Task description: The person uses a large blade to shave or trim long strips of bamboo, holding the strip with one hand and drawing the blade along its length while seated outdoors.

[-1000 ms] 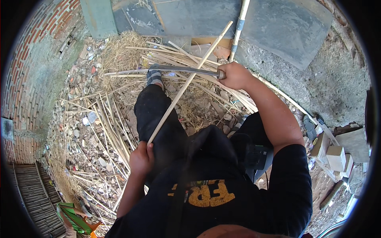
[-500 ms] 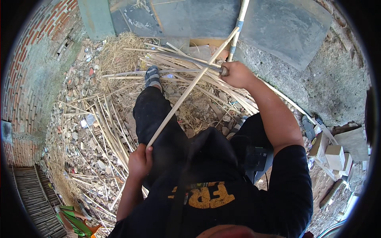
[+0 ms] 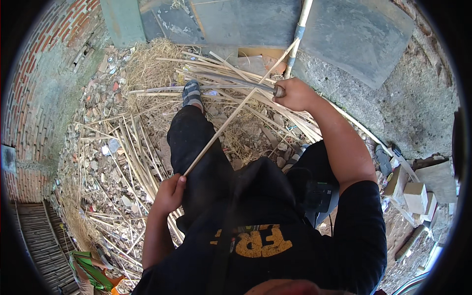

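Observation:
My left hand (image 3: 169,193) grips the near end of a long pale cane stick (image 3: 231,116) that slants up and to the right across my dark trouser leg. My right hand (image 3: 295,94) is closed around the handle of a long dark blade (image 3: 231,80) that lies across the stick, pointing left. My left foot in a grey sandal (image 3: 191,93) rests on a pile of split cane strips (image 3: 236,73) just beyond the blade.
Rubble, dry straw and loose cane strips (image 3: 123,147) cover the ground. A brick wall (image 3: 34,98) curves along the left. Grey slabs (image 3: 344,34) and a pole (image 3: 297,34) stand ahead. Small blocks (image 3: 415,194) lie at right, a green object (image 3: 91,270) at lower left.
My right hand with the blade has moved up and away along the stick, toward the pole. The left hand stays on the stick's near end.

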`<state>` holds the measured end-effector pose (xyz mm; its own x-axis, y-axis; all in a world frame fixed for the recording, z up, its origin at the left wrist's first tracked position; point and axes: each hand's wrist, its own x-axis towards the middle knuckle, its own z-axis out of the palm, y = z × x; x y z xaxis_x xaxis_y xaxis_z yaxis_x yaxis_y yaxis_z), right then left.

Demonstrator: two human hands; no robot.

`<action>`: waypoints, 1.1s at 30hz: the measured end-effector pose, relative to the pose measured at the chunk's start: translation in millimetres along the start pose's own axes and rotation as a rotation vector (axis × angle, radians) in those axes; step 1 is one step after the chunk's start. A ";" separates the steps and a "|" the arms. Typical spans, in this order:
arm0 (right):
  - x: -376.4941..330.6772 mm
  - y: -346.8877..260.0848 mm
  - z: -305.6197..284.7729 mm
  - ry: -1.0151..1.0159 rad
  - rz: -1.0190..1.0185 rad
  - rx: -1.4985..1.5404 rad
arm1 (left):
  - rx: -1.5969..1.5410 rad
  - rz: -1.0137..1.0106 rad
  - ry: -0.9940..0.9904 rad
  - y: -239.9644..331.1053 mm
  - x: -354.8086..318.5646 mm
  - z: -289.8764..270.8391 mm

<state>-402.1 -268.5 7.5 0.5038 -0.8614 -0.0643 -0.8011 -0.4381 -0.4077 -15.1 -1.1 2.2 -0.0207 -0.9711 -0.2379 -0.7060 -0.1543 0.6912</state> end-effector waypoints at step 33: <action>-10.1 -27.9 -3.0 -0.029 -0.212 -0.050 | 0.362 -0.027 0.246 -4.8 -8.8 37.6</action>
<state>-385.9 -248.4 22.3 0.6710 -0.7414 -0.0086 -0.6912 -0.6213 -0.3690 -38.1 15.0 -24.7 0.1389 -0.9889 -0.0529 -0.9077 -0.1485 0.3925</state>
